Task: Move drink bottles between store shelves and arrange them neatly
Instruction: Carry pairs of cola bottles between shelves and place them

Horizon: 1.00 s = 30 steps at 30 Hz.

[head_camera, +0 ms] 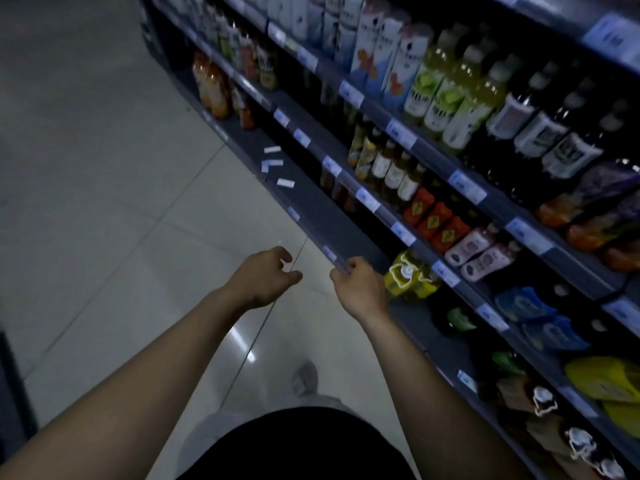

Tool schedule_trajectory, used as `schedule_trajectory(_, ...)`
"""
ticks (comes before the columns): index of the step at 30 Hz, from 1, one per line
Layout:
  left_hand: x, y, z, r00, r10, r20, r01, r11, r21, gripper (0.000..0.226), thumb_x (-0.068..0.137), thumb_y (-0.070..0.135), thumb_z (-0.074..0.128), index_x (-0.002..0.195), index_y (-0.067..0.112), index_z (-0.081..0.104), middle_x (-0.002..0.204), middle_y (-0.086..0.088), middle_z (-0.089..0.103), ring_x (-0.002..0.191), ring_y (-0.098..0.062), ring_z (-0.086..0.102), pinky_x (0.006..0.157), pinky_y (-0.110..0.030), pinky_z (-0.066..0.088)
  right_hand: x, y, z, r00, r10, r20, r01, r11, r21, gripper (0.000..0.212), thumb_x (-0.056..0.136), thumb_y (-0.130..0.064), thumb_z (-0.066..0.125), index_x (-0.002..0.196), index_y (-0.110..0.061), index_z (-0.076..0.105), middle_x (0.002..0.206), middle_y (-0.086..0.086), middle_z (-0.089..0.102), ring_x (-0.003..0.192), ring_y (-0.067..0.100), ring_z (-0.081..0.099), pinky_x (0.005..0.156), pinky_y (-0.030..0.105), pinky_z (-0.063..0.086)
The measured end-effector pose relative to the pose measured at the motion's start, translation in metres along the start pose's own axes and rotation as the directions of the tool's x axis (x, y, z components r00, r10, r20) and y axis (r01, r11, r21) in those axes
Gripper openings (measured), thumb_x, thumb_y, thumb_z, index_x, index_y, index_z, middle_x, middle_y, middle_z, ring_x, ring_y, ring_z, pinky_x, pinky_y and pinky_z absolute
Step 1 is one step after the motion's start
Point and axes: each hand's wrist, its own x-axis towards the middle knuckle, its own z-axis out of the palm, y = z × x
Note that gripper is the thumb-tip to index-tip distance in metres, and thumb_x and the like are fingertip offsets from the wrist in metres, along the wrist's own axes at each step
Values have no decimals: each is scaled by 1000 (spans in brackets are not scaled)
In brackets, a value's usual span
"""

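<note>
A dark store shelving unit (311,202) runs along the right, stocked with drink bottles. My right hand (360,285) is at the front edge of the bottom shelf, fingers curled over the clear price rail (337,261). Just right of it lies a yellow bottle pack (410,275) on the bottom shelf. My left hand (266,275) hovers over the floor beside the shelf, fingers loosely curled with nothing in them. Orange bottles (433,223) and pink-labelled bottles (481,251) stand on the shelf above.
Loose white price tags (273,162) lie on the bare stretch of the bottom shelf. Orange juice bottles (211,84) stand at its far end. Light floor tiles (104,202) lie to the left. My shoe (304,377) is on the floor below.
</note>
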Motion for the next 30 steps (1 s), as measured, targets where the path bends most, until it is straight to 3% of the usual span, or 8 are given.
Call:
schedule_trajectory(4,64,29,-50,997,76,-30,-76,997,21,48,93,43,63,133,16,55,116,-5,66,95,-22,59,83,-33,45,51,-44,-27,998,-17,-64,19,999,36,57,98,-38,59,148,-11,50,146,10,59,134,32,53,101,34,44)
schedule_trajectory(9,143,51,-115,982,182,-41,-181,983,26,44,91,44,62,127,19,59,126,-2,63,111,-24,58,89,-36,45,99,-90,-44,982,5,-191,18,993,117,58,98,-40,60,149,-14,50,146,6,59,131,28,57,99,36,47)
schedule_trajectory(13,201,70,-172,963,264,-49,-265,964,-21,34,91,41,65,119,22,59,107,6,65,102,-19,60,86,-35,46,132,-141,-54,937,12,-349,50,984,169,52,98,-37,64,143,-13,54,140,4,62,129,26,58,94,32,47)
schedule_trajectory(15,227,80,-202,944,327,-51,-329,943,-51,32,91,39,67,118,21,60,110,2,68,105,-22,63,90,-36,48,147,-169,-58,902,31,-430,67,975,212,50,97,-38,66,141,-15,56,138,3,63,127,25,59,96,35,49)
schedule_trajectory(19,270,101,-262,880,474,11,-473,879,-64,41,94,42,66,129,22,55,121,1,62,102,-20,63,86,-36,50,166,-226,-65,847,75,-527,56,972,229,57,98,-43,65,148,-19,50,146,0,58,130,23,57,104,40,50)
schedule_trajectory(24,302,130,-310,771,634,53,-631,773,-71,41,96,42,63,132,25,52,125,2,60,103,-18,60,82,-33,45,184,-275,-77,758,122,-640,68,962,264,58,100,-42,65,150,-20,48,147,-1,57,125,22,60,103,42,51)
schedule_trajectory(27,313,151,-324,717,693,72,-687,721,-94,33,95,42,64,123,28,54,118,6,61,104,-17,60,83,-33,47,190,-291,-92,691,145,-708,84,957,277,59,98,-43,66,150,-20,48,145,-3,57,130,21,57,104,42,51)
schedule_trajectory(30,317,176,-326,659,751,50,-742,659,-126,24,93,40,67,111,28,57,103,15,60,101,-15,61,85,-35,50,192,-297,-118,614,158,-773,122,949,291,58,96,-42,69,146,-19,51,141,-4,59,129,18,56,99,30,48)
